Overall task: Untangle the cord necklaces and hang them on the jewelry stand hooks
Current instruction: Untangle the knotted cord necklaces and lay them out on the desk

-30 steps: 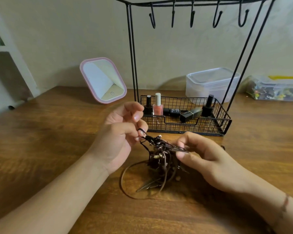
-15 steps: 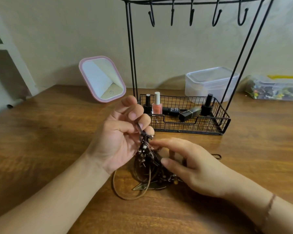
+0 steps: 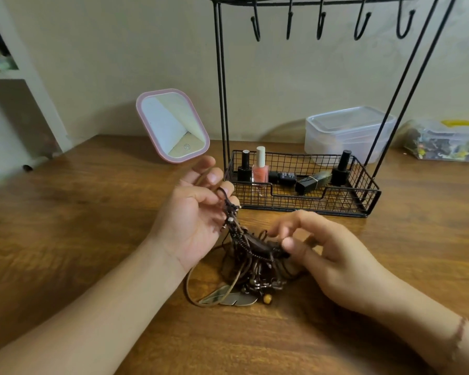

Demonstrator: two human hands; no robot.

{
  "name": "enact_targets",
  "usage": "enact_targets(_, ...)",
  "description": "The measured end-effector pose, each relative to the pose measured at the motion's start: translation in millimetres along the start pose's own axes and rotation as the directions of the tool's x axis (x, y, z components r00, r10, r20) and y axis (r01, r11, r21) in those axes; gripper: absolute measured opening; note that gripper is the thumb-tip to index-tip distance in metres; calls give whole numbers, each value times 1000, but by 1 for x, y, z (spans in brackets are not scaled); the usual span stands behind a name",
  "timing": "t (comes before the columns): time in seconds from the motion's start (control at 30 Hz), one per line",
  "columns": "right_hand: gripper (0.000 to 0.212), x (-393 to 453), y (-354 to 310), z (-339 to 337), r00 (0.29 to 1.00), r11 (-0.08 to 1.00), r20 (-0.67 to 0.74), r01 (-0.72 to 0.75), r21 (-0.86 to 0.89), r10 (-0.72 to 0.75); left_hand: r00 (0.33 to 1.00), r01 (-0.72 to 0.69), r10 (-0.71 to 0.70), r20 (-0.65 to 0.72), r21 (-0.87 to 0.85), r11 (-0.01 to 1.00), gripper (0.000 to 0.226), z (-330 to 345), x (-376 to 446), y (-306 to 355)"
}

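A tangled bundle of brown cord necklaces (image 3: 251,262) with beads and metal leaf pendants lies on the wooden table (image 3: 92,226) between my hands. My left hand (image 3: 192,212) pinches one dark knotted cord end and lifts it up out of the bundle. To the right of the tangle, my right hand (image 3: 325,255) grips a dark part of the bundle between thumb and fingers. The black wire jewelry stand (image 3: 222,104) rises behind, with several bare hooks (image 3: 320,23) on its top bar.
The stand's wire basket (image 3: 368,201) holds nail polish bottles (image 3: 260,169) and a dark tube. A pink-framed mirror (image 3: 172,125) leans behind my left hand. A clear lidded box (image 3: 347,131) and a clear container of small items (image 3: 444,142) sit at the back right. A white shelf (image 3: 25,77) stands at the left.
My left hand turned palm up and raised the cord end higher. My right hand shifted its grip lower and to the right on the tangle, which stretched out between the hands.
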State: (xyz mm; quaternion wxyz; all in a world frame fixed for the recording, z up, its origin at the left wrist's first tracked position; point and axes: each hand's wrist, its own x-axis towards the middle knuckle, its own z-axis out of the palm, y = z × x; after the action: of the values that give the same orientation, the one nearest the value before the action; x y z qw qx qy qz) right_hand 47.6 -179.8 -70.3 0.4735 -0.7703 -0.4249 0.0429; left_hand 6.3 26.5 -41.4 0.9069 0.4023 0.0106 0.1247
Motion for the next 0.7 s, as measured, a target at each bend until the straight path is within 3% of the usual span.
enact_targets(0.07,14,-1,-1,-2,993,998,-114,-1,58,8,999,33,-30,-22,143,989,51,-1,-1,-1)
enact_targets(0.17,13,-3,-1,-9,963,999,-267,32,-18,-35,999,31,-26,-25,230,973,54,-1,-1,-3)
enact_targets(0.27,10,-2,-2,-14,942,994,-334,58,93,-23,999,-14,31,-35,402,915,51,-1,-3,-5)
enact_targets(0.37,12,-2,-5,-18,953,935,-296,46,352,65,992,-97,129,9,717,690,51,-2,-6,-10)
enact_targets(0.5,24,-2,-4,-21,955,923,-288,42,382,75,957,-283,161,241,897,338,30,0,-11,-16)
enact_targets(0.57,20,-2,-5,-21,953,907,-294,53,418,79,926,-378,112,361,881,283,13,4,-14,-17)
enact_targets(0.7,14,-2,-8,-24,952,844,-297,98,528,76,888,-436,-92,451,888,143,21,3,-17,-17)
